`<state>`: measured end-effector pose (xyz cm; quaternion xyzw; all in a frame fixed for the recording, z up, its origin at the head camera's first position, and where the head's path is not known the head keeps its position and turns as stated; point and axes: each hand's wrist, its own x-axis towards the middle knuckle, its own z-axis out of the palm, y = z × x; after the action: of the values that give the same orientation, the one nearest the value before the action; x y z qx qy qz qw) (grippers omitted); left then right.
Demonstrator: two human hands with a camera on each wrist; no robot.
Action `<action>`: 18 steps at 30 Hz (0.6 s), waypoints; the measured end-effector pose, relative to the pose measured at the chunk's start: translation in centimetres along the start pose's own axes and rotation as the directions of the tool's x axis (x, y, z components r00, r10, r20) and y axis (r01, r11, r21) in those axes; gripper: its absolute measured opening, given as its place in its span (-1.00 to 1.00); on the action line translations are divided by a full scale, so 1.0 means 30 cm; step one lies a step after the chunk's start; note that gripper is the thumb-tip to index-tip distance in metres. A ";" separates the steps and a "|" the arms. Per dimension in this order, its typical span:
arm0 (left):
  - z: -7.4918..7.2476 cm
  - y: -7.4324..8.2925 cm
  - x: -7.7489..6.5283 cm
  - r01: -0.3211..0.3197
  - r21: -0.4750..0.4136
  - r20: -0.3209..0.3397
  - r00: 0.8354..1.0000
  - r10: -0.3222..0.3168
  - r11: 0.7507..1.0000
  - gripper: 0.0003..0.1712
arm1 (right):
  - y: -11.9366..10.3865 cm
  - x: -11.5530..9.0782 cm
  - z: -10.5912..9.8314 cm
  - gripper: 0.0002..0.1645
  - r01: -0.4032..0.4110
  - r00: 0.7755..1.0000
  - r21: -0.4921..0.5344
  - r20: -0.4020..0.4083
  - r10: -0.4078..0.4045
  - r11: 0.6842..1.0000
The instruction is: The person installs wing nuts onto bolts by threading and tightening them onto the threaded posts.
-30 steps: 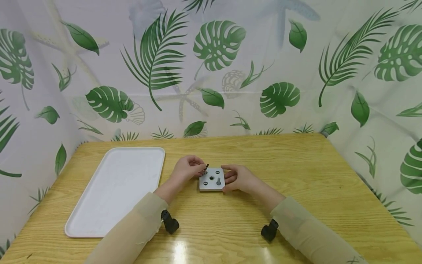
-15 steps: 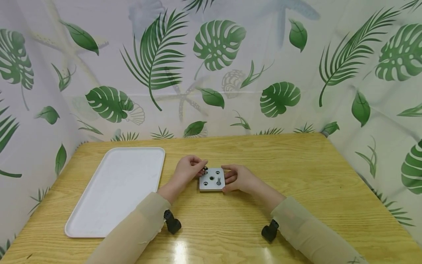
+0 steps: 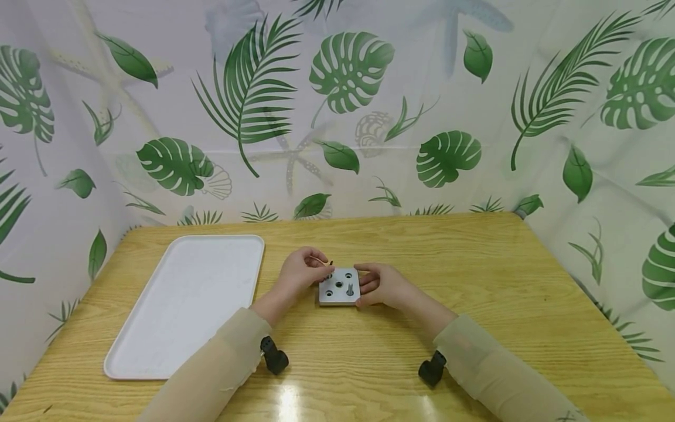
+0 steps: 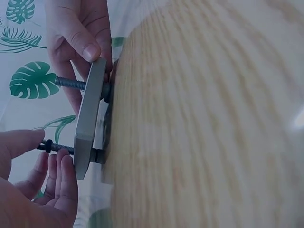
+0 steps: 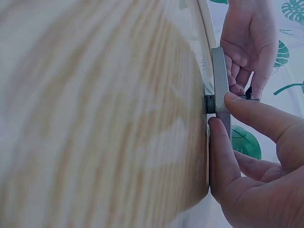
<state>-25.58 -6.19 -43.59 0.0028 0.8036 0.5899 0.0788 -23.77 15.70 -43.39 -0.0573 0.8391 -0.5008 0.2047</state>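
A square silver metal plate (image 3: 339, 300) with several holes stands on the table, raised on bolt heads (image 4: 98, 156) under it. Two bolts come up through it: a bare threaded one (image 3: 350, 289) at the near right corner, and another (image 4: 62, 149) at the far left corner. At the top of that far left bolt, the left hand (image 3: 300, 271) pinches a small black nut-like piece (image 4: 48, 145) between thumb and fingers. The right hand (image 3: 387, 286) grips the plate's right edge, thumb on top and a fingertip (image 5: 216, 128) beneath.
To the left, a white rectangular tray (image 3: 190, 305) lies on the wooden table (image 3: 348, 363). A leaf-printed cloth (image 3: 379, 176) hangs behind and at both sides. Each sleeve carries a small black wrist camera (image 3: 274, 356).
The left thumb and fingers have shifted around the black piece, the thumb now lower and covering more of it. The right hand and the plate have stayed put.
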 end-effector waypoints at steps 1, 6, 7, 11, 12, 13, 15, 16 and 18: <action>-0.001 -0.002 0.000 -0.007 -0.007 0.005 1.000 0.007 1.000 -0.83 | 0.000 0.000 0.000 0.01 0.000 1.000 0.001 0.000 0.000 1.000; -0.002 -0.004 0.003 -0.012 -0.030 0.026 1.000 0.013 0.999 -0.83 | 0.003 0.002 -0.001 0.02 0.006 1.000 0.005 0.001 -0.006 1.000; -0.001 -0.004 0.003 -0.011 -0.032 0.027 1.000 0.012 0.999 -0.81 | 0.004 0.002 -0.001 0.02 0.006 1.000 0.003 0.001 -0.006 1.000; 0.005 -0.003 0.006 0.011 -0.052 0.024 1.000 -0.010 0.999 -0.78 | 0.006 0.001 -0.001 0.02 0.002 1.000 0.001 -0.002 -0.002 1.000; 0.007 -0.003 0.008 0.016 -0.055 0.020 1.000 -0.015 0.998 -0.77 | 0.006 0.001 -0.001 0.03 0.001 1.000 0.002 -0.004 -0.001 1.000; 0.009 -0.002 0.007 0.018 -0.053 0.017 1.000 -0.017 0.998 -0.75 | 0.006 0.002 -0.001 0.03 0.003 1.000 0.000 -0.004 -0.003 1.000; 0.012 0.001 0.006 0.022 -0.030 0.010 1.000 -0.022 0.999 -0.74 | 0.007 0.002 -0.001 0.02 0.005 1.000 -0.007 -0.005 -0.005 1.000; 0.013 0.002 0.006 0.023 -0.011 0.007 1.000 -0.023 1.000 -0.74 | 0.007 0.002 -0.001 0.02 0.006 1.000 -0.010 -0.007 -0.006 1.000; 0.013 0.004 0.004 0.020 0.022 0.006 1.000 -0.020 1.000 -0.73 | 0.006 0.002 0.000 0.01 0.006 1.000 -0.016 -0.009 -0.006 1.000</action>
<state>-25.66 -5.77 -43.62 -0.0026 0.8097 0.5803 0.0871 -23.80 15.78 -43.56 -0.0591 0.8437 -0.4950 0.1990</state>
